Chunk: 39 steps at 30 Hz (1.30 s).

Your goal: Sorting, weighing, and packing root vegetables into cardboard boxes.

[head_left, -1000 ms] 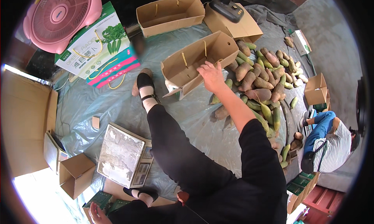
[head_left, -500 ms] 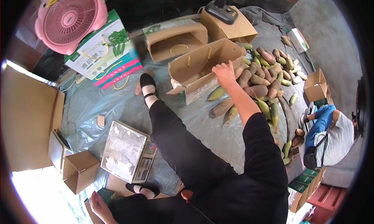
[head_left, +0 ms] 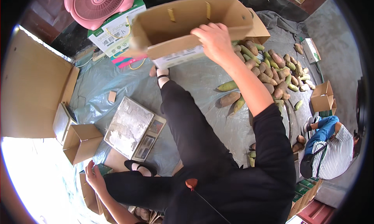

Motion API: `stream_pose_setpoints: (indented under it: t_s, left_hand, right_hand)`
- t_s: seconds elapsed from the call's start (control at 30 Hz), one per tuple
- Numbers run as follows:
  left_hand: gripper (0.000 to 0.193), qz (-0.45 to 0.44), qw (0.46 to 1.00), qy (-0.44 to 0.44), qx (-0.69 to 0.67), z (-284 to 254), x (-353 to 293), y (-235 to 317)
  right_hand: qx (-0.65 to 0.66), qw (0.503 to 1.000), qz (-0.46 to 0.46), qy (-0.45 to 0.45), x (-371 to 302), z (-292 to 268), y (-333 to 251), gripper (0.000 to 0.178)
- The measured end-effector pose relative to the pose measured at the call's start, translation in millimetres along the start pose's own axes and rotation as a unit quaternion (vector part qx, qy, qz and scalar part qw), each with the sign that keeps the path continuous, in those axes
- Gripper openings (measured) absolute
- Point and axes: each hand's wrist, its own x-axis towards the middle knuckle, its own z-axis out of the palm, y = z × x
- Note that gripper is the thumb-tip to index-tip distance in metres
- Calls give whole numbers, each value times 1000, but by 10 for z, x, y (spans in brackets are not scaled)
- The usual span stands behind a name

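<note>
At lower left, the left hand point(head_left: 95, 178) is loosely bent, fingertips slightly apart, beside a brown carton point(head_left: 89, 193). Ahead sit two scales point(head_left: 129, 127); the nearer one's panel writing is too small to read. To the right, three vegetables point(head_left: 230, 99) lie just off a pile point(head_left: 274, 74) too overlapped to count. At upper centre, the right hand point(head_left: 215, 41) grips the near rim of one open box point(head_left: 187, 23). Its opening faces up, long axis left to right, right end slightly farther; two yellow cords show inside, and its outer print is blurred. Beyond, one pink fan point(head_left: 99, 2) adjoins a white-and-green package point(head_left: 113, 36) with large lettering.
</note>
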Motion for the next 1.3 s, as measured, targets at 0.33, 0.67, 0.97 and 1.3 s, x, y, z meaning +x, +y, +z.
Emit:
stream_pose_setpoints:
  t_s: [0.33,0.67,0.97,1.3]
  left_hand:
    - [37,6,999,31,32,-172,-183,107]
    - [65,54,985,-27,159,47,-226,1089]
    - [67,80,983,-137,94,513,-33,869]
    - [44,6,985,-152,78,930,63,702]
  right_hand:
    - [147,975,-160,-48,268,516,-2306,10]
    - [205,924,-229,-229,-759,1096,-3559,15]
    - [307,936,-126,-114,-191,504,-2389,10]
    - [248,882,343,-208,-1350,1279,-146,27]
